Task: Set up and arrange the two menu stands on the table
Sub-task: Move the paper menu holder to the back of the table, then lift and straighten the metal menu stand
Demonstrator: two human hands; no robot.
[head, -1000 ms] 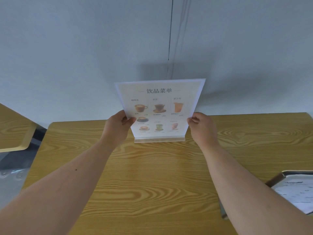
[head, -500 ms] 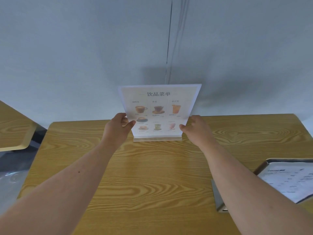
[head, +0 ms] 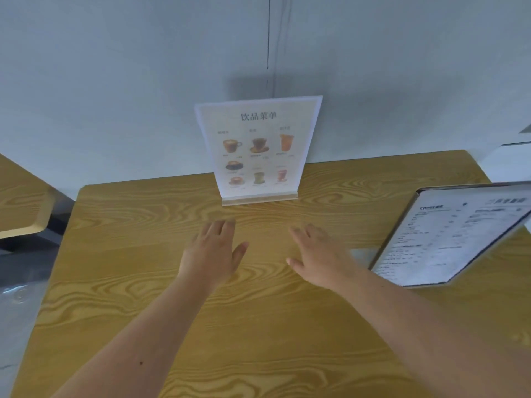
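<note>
A clear acrylic menu stand (head: 258, 150) with a drinks menu and a pale base stands upright at the far edge of the wooden table (head: 143, 225), against the wall. A second menu stand (head: 448, 234), dark-framed with black text on white, leans tilted at the right side of the table. My left hand (head: 214, 251) hovers flat over the table, in front of the drinks menu, fingers spread, holding nothing. My right hand (head: 319, 254) is beside it, also empty and spread, left of the dark-framed stand.
A grey wall (head: 115, 81) runs directly behind the table. Another wooden table (head: 20, 202) shows at the left, with a gap and grey floor between. A white surface (head: 508, 159) shows at the far right.
Both hands let go of the drinks menu stand and drew back toward me over the table. The stand now stands alone by the wall. More of the dark-framed stand shows at the right.
</note>
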